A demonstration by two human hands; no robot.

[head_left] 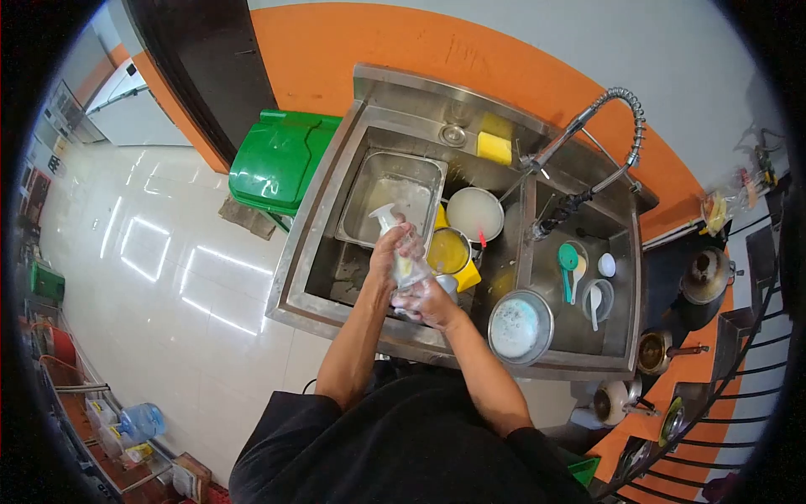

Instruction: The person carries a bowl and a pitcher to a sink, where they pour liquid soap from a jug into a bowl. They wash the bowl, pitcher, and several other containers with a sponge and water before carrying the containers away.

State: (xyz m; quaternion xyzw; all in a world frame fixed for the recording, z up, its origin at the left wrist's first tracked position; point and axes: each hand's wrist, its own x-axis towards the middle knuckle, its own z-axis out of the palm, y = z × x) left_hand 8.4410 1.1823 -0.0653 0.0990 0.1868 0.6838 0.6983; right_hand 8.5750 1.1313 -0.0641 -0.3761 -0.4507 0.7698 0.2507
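Observation:
Above the left basin of the steel sink (323,227), my left hand (391,256) is wrapped round the upper part of a clear pump bottle (406,267) with a white nozzle. My right hand (426,302) is closed at the bottle's lower end, with suds on the fingers. Behind the hands a rectangular steel pan (390,189) lies in the basin. Just right of them are a pot of cloudy water (474,214) and a bowl of yellowish liquid (448,252). A bowl of suds (519,328) rests at the sink's front edge.
A yellow sponge (494,149) lies on the back ledge, left of the spring faucet (579,126). Green and white ladles (567,259) and a small bowl (597,300) are in the right basin. A green bin (281,164) stands left; pans (655,351) stand right.

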